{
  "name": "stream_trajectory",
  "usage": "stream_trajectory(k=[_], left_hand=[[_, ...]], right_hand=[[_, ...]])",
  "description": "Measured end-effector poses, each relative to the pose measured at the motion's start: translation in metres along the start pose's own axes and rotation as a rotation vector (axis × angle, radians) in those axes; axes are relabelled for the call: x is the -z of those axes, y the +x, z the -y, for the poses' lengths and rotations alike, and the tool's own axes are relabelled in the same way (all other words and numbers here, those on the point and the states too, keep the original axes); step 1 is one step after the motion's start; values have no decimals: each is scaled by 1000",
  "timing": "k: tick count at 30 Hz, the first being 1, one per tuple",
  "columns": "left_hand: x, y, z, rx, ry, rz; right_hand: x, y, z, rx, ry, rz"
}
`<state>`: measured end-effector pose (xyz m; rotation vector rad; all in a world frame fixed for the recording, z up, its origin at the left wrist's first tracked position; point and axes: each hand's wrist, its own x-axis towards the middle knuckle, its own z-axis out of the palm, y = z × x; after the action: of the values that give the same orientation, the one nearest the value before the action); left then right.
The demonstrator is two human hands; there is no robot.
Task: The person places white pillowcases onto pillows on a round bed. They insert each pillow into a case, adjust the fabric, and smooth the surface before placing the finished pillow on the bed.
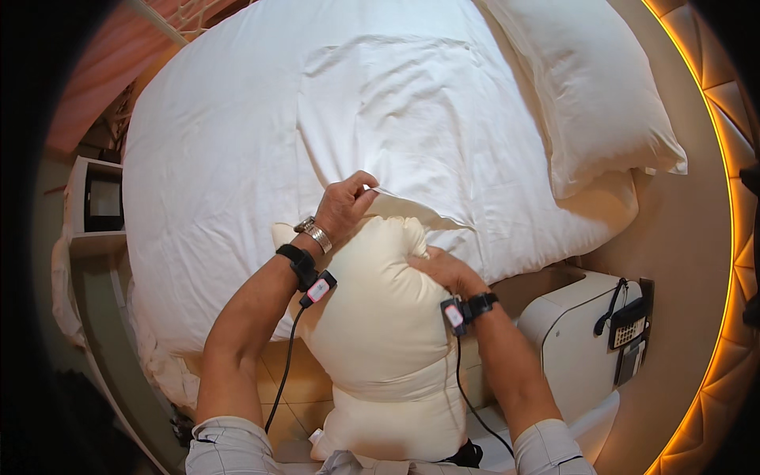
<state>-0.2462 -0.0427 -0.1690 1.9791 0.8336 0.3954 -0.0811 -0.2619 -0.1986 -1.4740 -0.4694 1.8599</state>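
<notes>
A plump cream pillow (372,317) stands on end in front of me, its lower part near my body and its top against the bed. The white pillowcase (404,119) lies flat and creased on the bed, its opening towards me. My left hand (347,204) is closed in a pinch on the edge of that opening, lifting it a little. My right hand (449,271) grips the pillow's upper right side, its fingertips sunk in the fabric and partly hidden. The pillow's top corner is at the mouth of the case.
Beneath the case is a bed with a white cover (206,182). Another white pillow (594,87) lies at the right, by the padded, lit headboard (732,103). A white bedside cabinet (574,340) with a telephone (625,321) stands at right. Black cables (286,364) hang from both wrists.
</notes>
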Motion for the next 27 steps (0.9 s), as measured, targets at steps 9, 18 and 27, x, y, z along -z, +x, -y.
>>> stream_trajectory(k=[9, 18, 27], left_hand=[[40, -25, 22, -327, 686, -37], [95, -49, 134, 62, 899, -324], [108, -82, 171, 559, -89, -395]], right_hand=[[27, -14, -14, 220, 96, -600], [27, -6, -34, 276, 51, -701], [28, -7, -40, 206, 175, -634]])
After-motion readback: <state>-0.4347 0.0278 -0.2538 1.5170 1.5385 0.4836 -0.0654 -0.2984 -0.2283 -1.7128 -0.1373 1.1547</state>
